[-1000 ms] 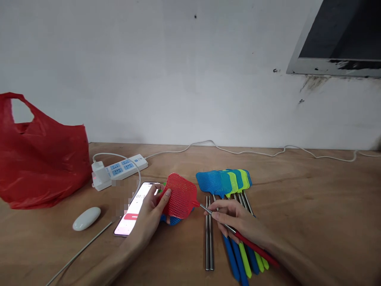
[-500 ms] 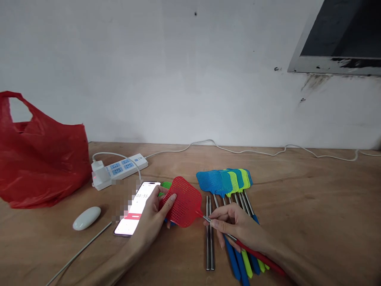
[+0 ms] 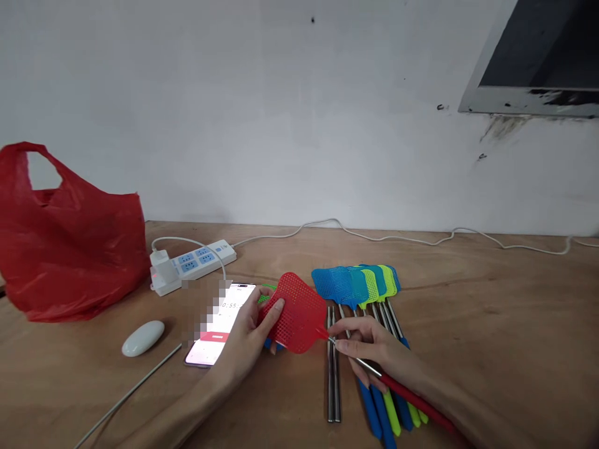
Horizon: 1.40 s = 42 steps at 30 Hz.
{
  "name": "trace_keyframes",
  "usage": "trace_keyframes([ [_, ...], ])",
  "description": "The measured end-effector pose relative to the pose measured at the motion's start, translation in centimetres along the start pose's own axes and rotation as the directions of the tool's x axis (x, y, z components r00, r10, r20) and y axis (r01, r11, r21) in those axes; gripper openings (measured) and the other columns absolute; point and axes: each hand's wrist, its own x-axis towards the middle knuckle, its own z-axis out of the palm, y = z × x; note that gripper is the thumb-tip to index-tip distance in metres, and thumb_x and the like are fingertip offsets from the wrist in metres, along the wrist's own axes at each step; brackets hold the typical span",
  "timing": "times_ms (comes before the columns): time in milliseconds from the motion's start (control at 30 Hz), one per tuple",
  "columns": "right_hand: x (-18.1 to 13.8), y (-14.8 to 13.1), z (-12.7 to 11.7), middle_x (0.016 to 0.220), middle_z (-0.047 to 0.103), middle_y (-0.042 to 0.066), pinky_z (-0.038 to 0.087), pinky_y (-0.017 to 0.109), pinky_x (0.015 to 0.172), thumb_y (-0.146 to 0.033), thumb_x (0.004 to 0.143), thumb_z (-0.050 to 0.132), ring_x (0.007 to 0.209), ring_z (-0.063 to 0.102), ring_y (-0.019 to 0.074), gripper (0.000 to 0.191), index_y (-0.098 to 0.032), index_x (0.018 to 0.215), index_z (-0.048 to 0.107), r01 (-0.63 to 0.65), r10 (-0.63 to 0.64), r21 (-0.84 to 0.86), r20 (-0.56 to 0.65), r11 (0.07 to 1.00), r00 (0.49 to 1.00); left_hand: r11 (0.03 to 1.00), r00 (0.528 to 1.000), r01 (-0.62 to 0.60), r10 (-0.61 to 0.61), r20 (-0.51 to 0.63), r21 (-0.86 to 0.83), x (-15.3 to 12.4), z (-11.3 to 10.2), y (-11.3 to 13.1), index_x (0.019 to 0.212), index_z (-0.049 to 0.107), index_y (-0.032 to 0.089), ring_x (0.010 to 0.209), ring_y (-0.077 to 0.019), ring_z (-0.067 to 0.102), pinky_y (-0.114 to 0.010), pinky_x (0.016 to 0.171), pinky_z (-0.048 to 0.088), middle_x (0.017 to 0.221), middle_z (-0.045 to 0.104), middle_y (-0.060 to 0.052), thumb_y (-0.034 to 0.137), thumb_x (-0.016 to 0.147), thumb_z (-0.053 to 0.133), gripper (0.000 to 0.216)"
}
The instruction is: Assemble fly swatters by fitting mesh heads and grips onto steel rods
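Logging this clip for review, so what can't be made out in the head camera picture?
Head view:
Green and blue swatter heads under the red fly swatter: covered by it and the left hand.
Phone digits: too small; a pixelated patch blurs its left side.
Red bag contents: hidden by the plastic.
Red handle end: behind the right forearm.
Dark panel: cut by top and right edges.

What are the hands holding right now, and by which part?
The left hand grips the red fly swatter by the edge of its mesh head; the right hand pinches its metal rod just behind the head.
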Motion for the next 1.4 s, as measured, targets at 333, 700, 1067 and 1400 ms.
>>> trace_keyframes([
  [333,-0.2,-1.8,-0.1,0.053,0.059,-0.006,0.024,0.010,0.032,-0.045,0.068,0.085,0.035,0.032,-0.0011,0.037,-0.013,0.084,0.076,0.132,0.023,0.458,-0.318,0.879,0.948,0.991,0.992,0.122,-0.124,-0.023,-0.063,0.4,-0.5,-0.1,0.099,0.056,0.019,0.054,-0.0110,0.051,-0.019,0.041,0.039,0.079,0.059,0.001,0.062,0.084,0.062,0.045],
  [700,0.2,-1.2,0.7,0.076,0.075,0.004,0.054,0.011,0.053,-0.030,0.061,0.093,0.061,0.069,0.0085,0.029,-0.013,0.079,0.077,0.221,0.046,0.636,-0.376,0.739,0.926,0.960,0.857,0.164,-0.253,0.449,0.228,-1.5,0.6,0.2,0.078,0.055,0.017,0.057,-0.0112,0.050,-0.021,0.051,0.035,0.068,0.062,0.000,0.061,0.096,0.046,0.049],
  [1067,0.0,-1.5,1.4,0.081,0.072,0.004,0.052,0.018,0.054,-0.040,0.065,0.089,0.067,0.066,0.0122,0.032,-0.016,0.078,0.073,0.313,-0.096,0.500,-0.413,0.807,0.906,0.955,0.828,0.153,-0.265,0.494,0.255,-2.1,0.8,1.0,0.078,0.052,0.018,0.049,-0.0080,0.044,-0.019,0.048,0.032,0.057,0.043,0.008,0.064,0.088,0.058,0.047],
  [1400,-0.2,-0.4,1.9,0.065,0.064,0.002,0.042,0.022,0.047,-0.047,0.065,0.087,0.057,0.054,0.0126,0.033,-0.018,0.075,0.073,0.328,-0.157,0.310,-0.468,0.893,0.870,0.946,0.813,0.195,-0.304,0.497,0.260,-2.0,0.9,1.0,0.084,0.053,0.019,0.039,-0.0073,0.038,-0.018,0.039,0.028,0.048,0.043,0.010,0.067,0.091,0.049,0.049],
])
